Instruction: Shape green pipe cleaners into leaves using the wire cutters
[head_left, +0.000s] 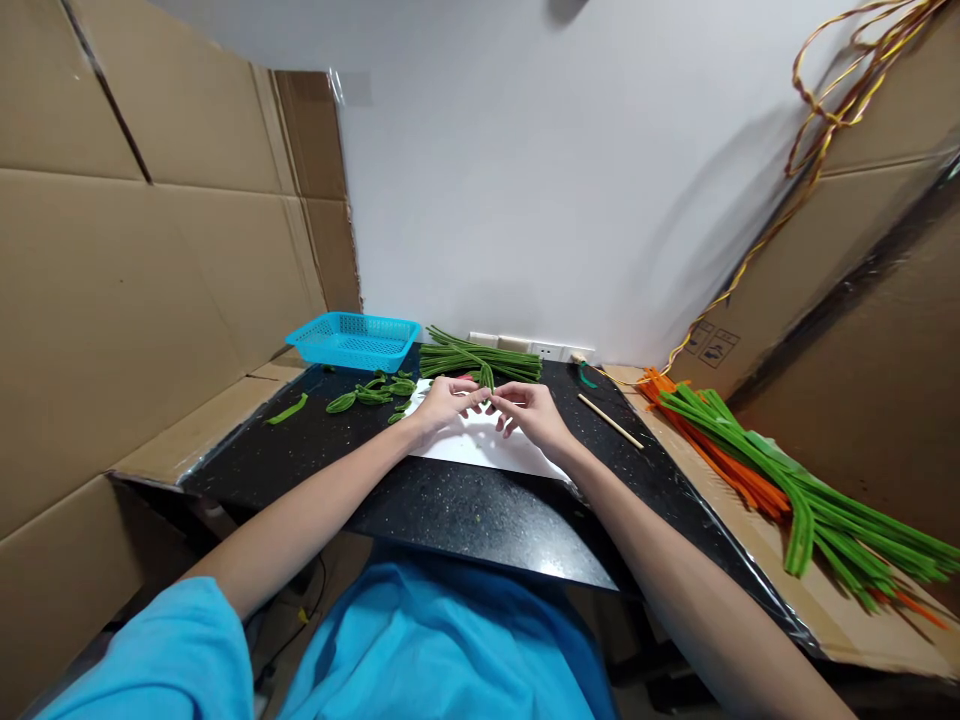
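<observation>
My left hand (448, 405) and my right hand (529, 408) meet over a white sheet (480, 445). Between their fingertips is a green pipe cleaner (487, 377) bent into a small leaf-like loop, its top sticking up above the fingers. Both hands pinch its lower end, which the fingers partly hide. Just behind lies a bundle of dark green pipe cleaners (517, 362). Left of the sheet, several finished-looking green leaf loops (373, 393) rest on the black tabletop. A bit of something red shows behind my left fingers, too small to name.
A blue plastic basket (352, 355) stands at the back left, near a green strip (288, 409). A thin wooden stick (611, 421) lies to the right. Green pipe cleaners (817, 500) and orange ones (739, 480) lie on cardboard at the right. Wall sockets (551, 352) line the back.
</observation>
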